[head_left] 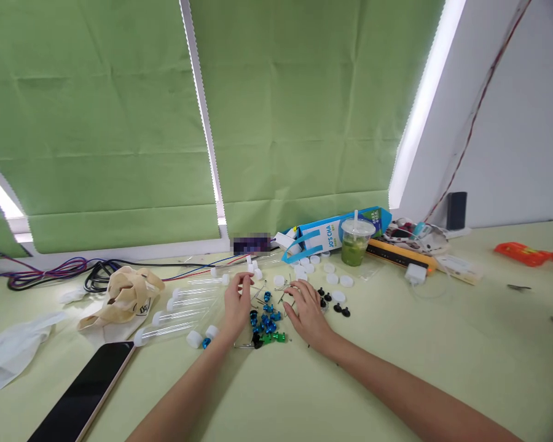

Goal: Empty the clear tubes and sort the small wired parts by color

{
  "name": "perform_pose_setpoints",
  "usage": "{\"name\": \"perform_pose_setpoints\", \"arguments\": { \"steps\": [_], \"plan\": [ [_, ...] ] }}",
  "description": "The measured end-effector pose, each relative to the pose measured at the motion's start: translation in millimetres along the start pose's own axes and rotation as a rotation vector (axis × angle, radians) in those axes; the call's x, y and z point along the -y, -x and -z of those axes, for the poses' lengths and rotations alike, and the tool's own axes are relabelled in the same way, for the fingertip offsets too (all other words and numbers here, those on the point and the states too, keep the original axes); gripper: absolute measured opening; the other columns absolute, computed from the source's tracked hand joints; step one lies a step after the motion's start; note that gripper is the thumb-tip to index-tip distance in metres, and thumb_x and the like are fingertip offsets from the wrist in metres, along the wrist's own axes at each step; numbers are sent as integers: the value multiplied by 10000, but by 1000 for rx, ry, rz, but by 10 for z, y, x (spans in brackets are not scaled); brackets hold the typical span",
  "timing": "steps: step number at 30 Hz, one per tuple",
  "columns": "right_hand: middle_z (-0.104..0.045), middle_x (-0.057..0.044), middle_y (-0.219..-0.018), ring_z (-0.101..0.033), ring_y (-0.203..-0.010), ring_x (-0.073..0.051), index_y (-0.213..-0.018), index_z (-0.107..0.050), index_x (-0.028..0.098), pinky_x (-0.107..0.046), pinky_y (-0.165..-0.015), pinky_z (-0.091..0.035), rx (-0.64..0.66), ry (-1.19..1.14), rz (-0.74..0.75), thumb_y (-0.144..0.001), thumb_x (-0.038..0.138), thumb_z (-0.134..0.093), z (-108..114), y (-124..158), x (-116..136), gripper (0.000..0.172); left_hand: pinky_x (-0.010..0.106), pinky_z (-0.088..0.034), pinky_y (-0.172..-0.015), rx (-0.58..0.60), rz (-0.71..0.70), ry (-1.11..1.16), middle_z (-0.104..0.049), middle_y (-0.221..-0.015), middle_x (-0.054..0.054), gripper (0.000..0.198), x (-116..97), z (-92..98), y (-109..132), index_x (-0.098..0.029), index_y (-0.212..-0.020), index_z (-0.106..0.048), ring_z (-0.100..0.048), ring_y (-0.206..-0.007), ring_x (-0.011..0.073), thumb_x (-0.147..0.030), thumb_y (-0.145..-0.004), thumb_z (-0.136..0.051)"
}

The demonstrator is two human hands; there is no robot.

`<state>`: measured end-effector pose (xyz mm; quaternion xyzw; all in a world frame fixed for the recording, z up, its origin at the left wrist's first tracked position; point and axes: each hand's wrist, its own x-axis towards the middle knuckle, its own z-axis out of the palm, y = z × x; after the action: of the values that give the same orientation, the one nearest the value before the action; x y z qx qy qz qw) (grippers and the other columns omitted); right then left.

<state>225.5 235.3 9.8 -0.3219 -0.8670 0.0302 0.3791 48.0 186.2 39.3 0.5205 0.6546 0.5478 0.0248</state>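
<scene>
My left hand is on the table left of a pile of small blue metal fittings. Its fingers curl together, and what is between them, if anything, is too small to make out. To the right of the pile, my right hand is low over thin metal hex keys, its thumb and fingers apart. Green fittings lie at the near side of the blue ones. Several small black parts lie just right of my right hand, beside round white caps.
Clear tubes with white caps lie to the left, near a beige cloth bag and a phone. Behind stand a drink cup and a blue-white bag. A yellow-black bar and a white adapter lie right.
</scene>
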Motion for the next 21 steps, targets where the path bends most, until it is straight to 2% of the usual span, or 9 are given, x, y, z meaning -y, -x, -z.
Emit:
{"name": "perform_pose_setpoints", "arguments": {
  "steps": [4, 6, 7, 11, 13, 17, 21],
  "plan": [
    [-500, -96, -1155, -354, -1188, -249, -1106, -494, 217, -423, -953, -313, 25, -9, 18, -875, 255, -410, 10, 2, 6, 248, 247, -441, -643, -52, 16, 12, -628, -931, 62, 287, -125, 266, -210, -179, -953, -543, -583, -840, 168, -340, -883, -316],
    [-503, -98, -1160, -358, -1190, -250, -1105, -497, 216, -424, -952, -316, 38, -14, 27, -873, 265, -414, 11, 2, 8, 251, 244, -436, -603, -5, -1, -12, -629, -926, 51, 249, -155, 451, -243, -193, -910, -566, -580, -802, 170, -344, -858, -376],
    [-503, -101, -1165, -357, -1193, -251, -1108, -497, 214, -427, -955, -313, 44, -18, 31, -874, 270, -414, 15, 3, 11, 255, 248, -436, -596, 70, -45, -76, -621, -922, 51, 233, -157, 551, -225, -196, -882, -574, -575, -798, 173, -335, -849, -391],
    [-499, -112, -1196, -336, -1221, -260, -1120, -498, 201, -454, -992, -257, 89, -40, 80, -877, 294, -409, 70, 18, 39, 276, 291, -462, -628, 384, -161, -352, -553, -919, 43, 190, -64, 931, 102, -227, -919, -579, -567, -706, 166, -297, -813, -437],
    [-497, -107, -1215, -310, -1245, -273, -1125, -502, 210, -490, -1011, -206, 124, -43, 135, -870, 316, -420, 121, 17, 74, 288, 312, -474, -643, 466, -140, -474, -521, -970, 40, 216, 29, 1062, 349, -255, -979, -567, -573, -658, 155, -269, -811, -432],
    [-453, -89, -1287, -262, -1279, -303, -1160, -496, 255, -572, -1020, -100, 216, -51, 288, -836, 375, -469, 206, -57, 212, 347, 329, -497, -672, 458, -125, -566, -474, -1053, 58, 336, 235, 1162, 709, -294, -1130, -498, -600, -744, 180, -229, -807, -429],
    [-432, -80, -1306, -282, -1269, -287, -1188, -478, 291, -598, -1010, -98, 335, -74, 339, -869, 339, -414, 134, -181, 394, 329, 351, -485, -733, 427, -137, -521, -474, -1035, 72, 316, 351, 1136, 764, -269, -1116, -481, -583, -849, 206, -188, -823, -397]
  ]
}}
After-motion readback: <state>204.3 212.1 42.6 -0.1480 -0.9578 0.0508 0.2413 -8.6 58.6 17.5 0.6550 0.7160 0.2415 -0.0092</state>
